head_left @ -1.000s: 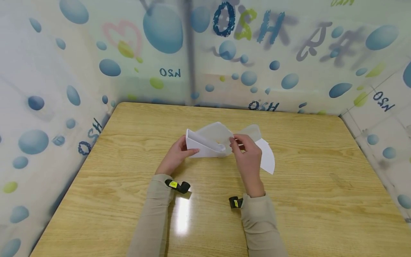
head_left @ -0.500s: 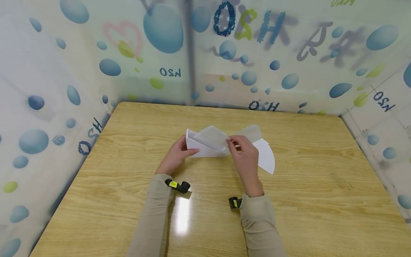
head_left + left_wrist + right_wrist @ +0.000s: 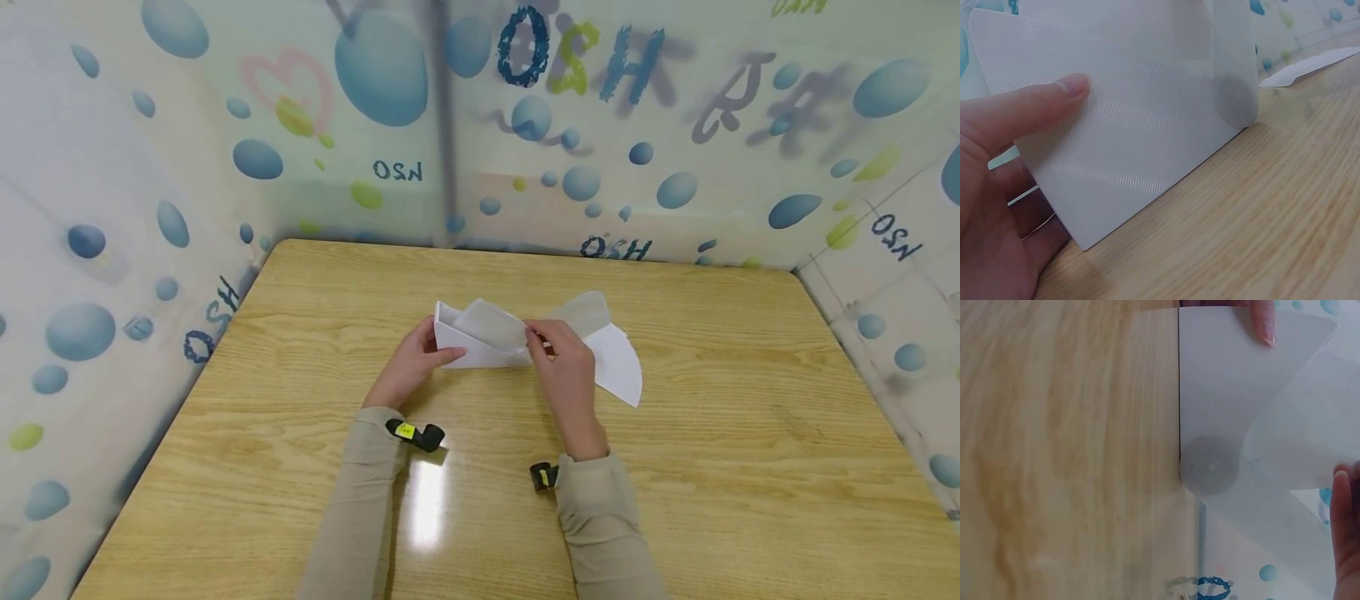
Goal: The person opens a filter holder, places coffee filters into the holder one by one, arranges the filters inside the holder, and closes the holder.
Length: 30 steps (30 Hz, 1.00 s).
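Note:
A white wedge-shaped case (image 3: 480, 356), standing on its long edge, is gripped at its left end by my left hand (image 3: 401, 362). That thumb presses the ribbed front face (image 3: 1116, 150), while the other fingers go behind. My right hand (image 3: 566, 375) pinches the edge of a translucent plastic leaf (image 3: 491, 323), which sits partly down inside the case. A round grey disc (image 3: 1210, 465) shows at the case's narrow lower corner in the right wrist view. Another translucent leaf (image 3: 588, 312) spreads to the right, behind the right hand.
A white fan-shaped piece (image 3: 621, 367) extends over the table just right of my right hand. The wooden table (image 3: 750, 417) ends at patterned walls (image 3: 637, 183) at the back and sides. Black wrist cameras (image 3: 420, 435) are strapped on both wrists.
My right hand has moved left, and the pinched translucent leaf has swung left and down, deeper into the white case. My left hand stays in place.

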Tool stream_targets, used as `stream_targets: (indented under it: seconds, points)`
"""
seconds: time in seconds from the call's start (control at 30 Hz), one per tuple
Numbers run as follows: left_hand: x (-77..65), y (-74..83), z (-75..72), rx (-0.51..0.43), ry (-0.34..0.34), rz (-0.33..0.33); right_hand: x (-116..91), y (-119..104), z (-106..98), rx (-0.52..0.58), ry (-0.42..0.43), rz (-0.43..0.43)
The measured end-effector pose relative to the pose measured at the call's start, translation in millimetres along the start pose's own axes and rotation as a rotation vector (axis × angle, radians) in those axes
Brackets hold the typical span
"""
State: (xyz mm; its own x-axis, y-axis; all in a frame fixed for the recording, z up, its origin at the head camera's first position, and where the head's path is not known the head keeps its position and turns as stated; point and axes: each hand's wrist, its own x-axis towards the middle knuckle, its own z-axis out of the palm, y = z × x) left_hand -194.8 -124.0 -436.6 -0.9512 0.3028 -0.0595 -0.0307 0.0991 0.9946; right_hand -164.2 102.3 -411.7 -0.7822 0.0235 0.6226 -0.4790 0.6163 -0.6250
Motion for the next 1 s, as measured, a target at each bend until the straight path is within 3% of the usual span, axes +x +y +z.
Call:
stream_targets:
  seconds: [0.63,1.0]
  points:
    - [0.4,-2.1,-0.6,-0.017,0.008,-0.006,-1.9,-4.7,10.2,-0.003,-0.093,0.061]
    - [0.3,0.0,-0.5,0.002,0.004,-0.003,-2.5,-8.8,12.9,0.049,-0.173,0.164]
